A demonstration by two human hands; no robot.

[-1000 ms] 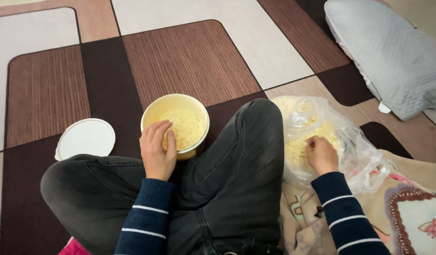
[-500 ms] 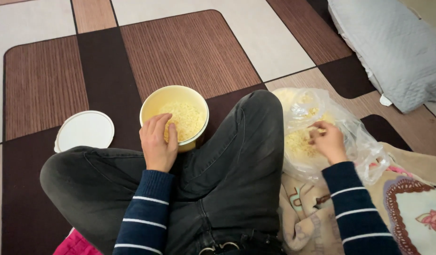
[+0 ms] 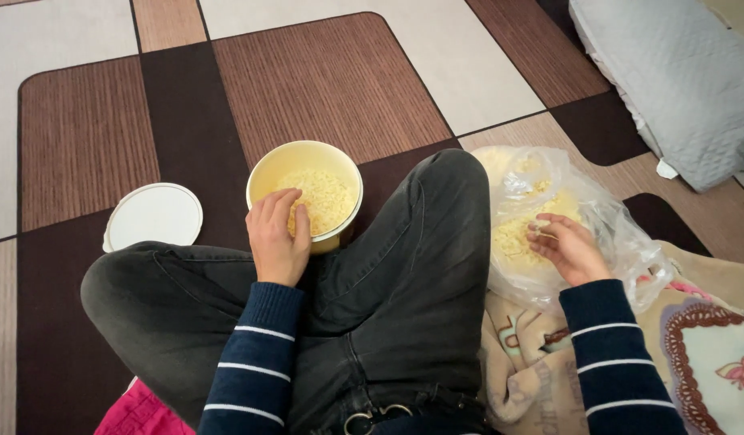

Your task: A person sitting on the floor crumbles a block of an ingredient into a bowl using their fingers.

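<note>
- While the person sat cross-legged on the rug (image 3: 324, 80), the yellow tub (image 3: 304, 193) stood just beyond the left knee, near enough for the left hand (image 3: 277, 238) to steady it.
- That left hand lay over the near rim, fingers curled inside against the pale grains; it gripped the rim rather than anything loose.
- The white lid (image 3: 153, 216) lay flat on the rug, left of the tub and apart from it, out of the hand's way.
- A clear bag (image 3: 549, 217) of the same grains sat open beside the right knee, its mouth slumped wide so the right hand (image 3: 567, 248) could work inside.
- The right hand's fingers were pinched together over the grains; whether they held any I could not tell.
- Compared with half a second earlier, the right hand had sunk a little deeper into the bag, while the left hand had stayed on the rim.
- A grey cushion (image 3: 678, 72) lay well apart, at the far right.
</note>
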